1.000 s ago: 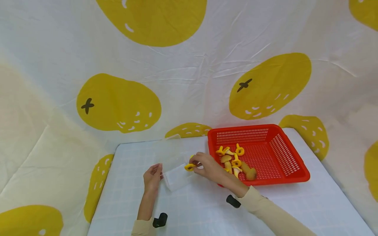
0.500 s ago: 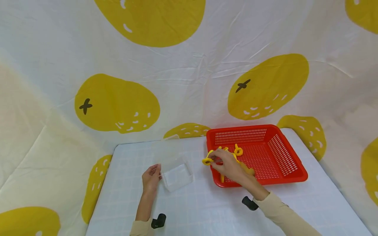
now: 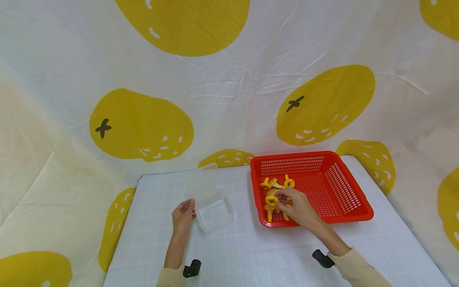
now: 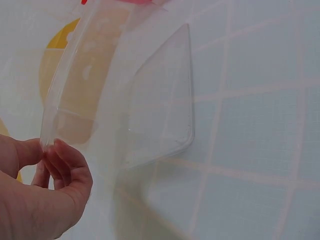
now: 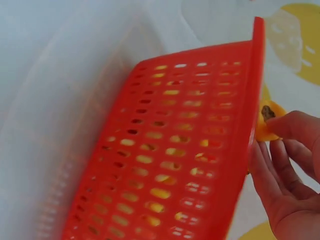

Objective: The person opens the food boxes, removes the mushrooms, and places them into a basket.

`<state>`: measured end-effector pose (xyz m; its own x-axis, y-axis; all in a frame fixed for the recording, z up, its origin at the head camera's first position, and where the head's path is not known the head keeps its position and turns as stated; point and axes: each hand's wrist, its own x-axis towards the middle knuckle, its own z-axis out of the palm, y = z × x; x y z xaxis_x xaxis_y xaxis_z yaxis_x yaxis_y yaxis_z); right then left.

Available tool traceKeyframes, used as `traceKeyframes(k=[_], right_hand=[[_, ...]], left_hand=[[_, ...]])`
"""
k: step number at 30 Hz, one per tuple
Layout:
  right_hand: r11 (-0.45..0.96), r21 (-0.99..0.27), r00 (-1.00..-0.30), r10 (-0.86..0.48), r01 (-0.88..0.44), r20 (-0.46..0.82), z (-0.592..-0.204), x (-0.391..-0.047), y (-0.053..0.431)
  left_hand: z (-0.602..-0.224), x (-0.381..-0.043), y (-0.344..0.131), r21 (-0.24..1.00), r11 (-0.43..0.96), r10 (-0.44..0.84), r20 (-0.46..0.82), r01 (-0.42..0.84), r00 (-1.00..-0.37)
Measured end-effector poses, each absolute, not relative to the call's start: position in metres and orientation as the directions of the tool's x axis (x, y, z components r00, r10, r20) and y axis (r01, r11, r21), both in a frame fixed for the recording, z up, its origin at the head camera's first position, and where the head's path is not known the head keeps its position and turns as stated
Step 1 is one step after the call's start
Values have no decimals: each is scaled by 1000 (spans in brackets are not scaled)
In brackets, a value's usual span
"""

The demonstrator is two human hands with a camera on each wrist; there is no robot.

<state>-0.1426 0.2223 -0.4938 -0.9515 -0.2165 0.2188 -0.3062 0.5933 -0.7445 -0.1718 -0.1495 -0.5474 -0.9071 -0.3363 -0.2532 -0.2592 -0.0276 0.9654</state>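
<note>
In the head view my left hand (image 3: 183, 217) pinches the left edge of a clear plastic box (image 3: 218, 228) on the table. Thumb and fingertips grip the thin clear edge (image 4: 50, 115) in the left wrist view. My right hand (image 3: 297, 205) is over the left part of a red plastic basket (image 3: 322, 220), pinching a yellow chanterelle mushroom (image 3: 271, 200) by thumb and fingers. From the right wrist, that chanterelle (image 5: 265, 132) shows just beyond the basket's rim. Several mushrooms, such as a yellow one (image 3: 289, 182), lie in the basket's left half, partly hidden by the hand.
A pale checked cloth (image 3: 157, 199) covers the table. Behind it hangs a white curtain (image 3: 222, 119) printed with large yellow fruit. The basket stands at the table's back right, its wall (image 5: 170, 120) pierced with slots.
My right hand has moved right from over the clear box to over the basket, with the yellow chanterelle still in its fingers. The left hand keeps its hold on the box.
</note>
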Motion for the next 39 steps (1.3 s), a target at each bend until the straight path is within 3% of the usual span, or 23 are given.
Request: traceKeyframes(k=[9,18,26,32,39], right_hand=[[667,-702,-967,-197,-251,159,-508,-134,242],[651,-721,-952,-302,-238,41,-511,-139,250],[630,-762,-926,-359,-149,-115,-511,-147,253],[639,-748,-934,-349,-178,-76,-512,-147,255],[661,-734,-982,-186,-157,43,-507,-147,266]], left_hand=[[-548,-173,-148,966,-39,-345,-254,-256,-904],[-549,-174,-147,964,-56,-333,-264,-260,-905],[-550,-174,-149,964,-76,-331,-266,-256,-905],[-545,-171,-149,964,-72,-324,-264,-254,-908],[-540,-164,-153,971,0,-317,-225,-237,-921]])
